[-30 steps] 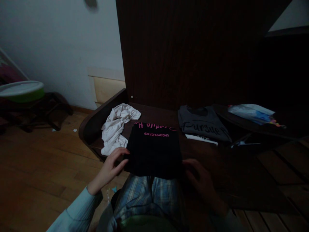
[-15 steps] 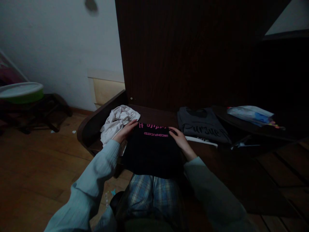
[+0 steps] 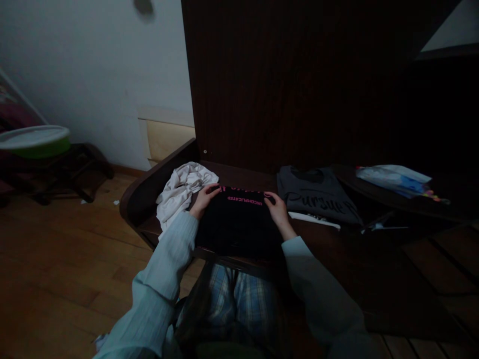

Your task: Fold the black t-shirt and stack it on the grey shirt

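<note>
A black T-shirt (image 3: 239, 227) with pink lettering, upside down to me, lies folded on the dark wooden bench (image 3: 243, 174) in front of my knees. My left hand (image 3: 205, 197) pinches its far left corner between thumb and fingers. At the far right corner, my right hand (image 3: 276, 205) grips the cloth the same way. A crumpled white garment (image 3: 179, 192) lies just left of my left hand. To the right of my right hand sits a folded dark grey T-shirt (image 3: 318, 194) with black lettering, over something white (image 3: 318, 221).
Farther right, a plastic package (image 3: 396, 179) rests on a dark round surface. The bench's raised arm (image 3: 149, 184) bounds the left side, and a tall dark panel (image 3: 292, 89) rises behind. A green basin (image 3: 37, 142) stands on a low stool at far left.
The black T-shirt's near edge has drawn back from over my legs onto the bench, and the shirt now looks shorter. Both hands keep hold of its far corners.
</note>
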### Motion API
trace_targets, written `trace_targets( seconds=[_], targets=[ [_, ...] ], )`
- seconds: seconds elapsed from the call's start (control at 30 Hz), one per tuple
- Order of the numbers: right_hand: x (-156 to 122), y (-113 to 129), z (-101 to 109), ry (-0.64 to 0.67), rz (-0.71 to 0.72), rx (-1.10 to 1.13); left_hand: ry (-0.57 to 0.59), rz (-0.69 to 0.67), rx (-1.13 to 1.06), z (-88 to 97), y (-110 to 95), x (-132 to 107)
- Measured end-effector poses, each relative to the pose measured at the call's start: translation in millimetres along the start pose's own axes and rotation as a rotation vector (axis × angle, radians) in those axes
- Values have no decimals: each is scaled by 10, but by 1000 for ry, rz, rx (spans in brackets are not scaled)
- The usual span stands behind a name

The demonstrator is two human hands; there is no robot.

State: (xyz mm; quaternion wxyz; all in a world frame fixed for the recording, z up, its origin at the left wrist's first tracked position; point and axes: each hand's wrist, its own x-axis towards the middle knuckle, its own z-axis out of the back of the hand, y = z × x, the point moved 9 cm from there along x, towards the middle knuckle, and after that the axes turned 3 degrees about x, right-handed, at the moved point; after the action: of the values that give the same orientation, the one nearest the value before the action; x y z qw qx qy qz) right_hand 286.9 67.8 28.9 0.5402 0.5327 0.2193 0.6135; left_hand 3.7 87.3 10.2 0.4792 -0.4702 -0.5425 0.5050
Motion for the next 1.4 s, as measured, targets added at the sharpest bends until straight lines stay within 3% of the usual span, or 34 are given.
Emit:
trace_targets(
  seconds=[0.3, 0.53, 0.77, 1.03, 1.23, 1.4],
  targets=[
    [-28, 7, 19, -22, -65, -27, -42, -126, 88, 73, -109, 48],
    [-54, 125, 55, -75, 70, -181, -7, 12, 21, 38, -7, 67],
    [-57, 290, 118, -67, 140, -197, -108, -19, -10, 129, -72, 46],
    [33, 48, 305, -145, -45, -109, -110, 8, 30, 161, 20, 80],
    [51, -1, 366, -169, -13, -134, -102, 81, 4, 212, 161, 113],
    [76, -189, 362, -188, -126, -87, -142, 92, -40, 239, 171, 108]
  ],
)
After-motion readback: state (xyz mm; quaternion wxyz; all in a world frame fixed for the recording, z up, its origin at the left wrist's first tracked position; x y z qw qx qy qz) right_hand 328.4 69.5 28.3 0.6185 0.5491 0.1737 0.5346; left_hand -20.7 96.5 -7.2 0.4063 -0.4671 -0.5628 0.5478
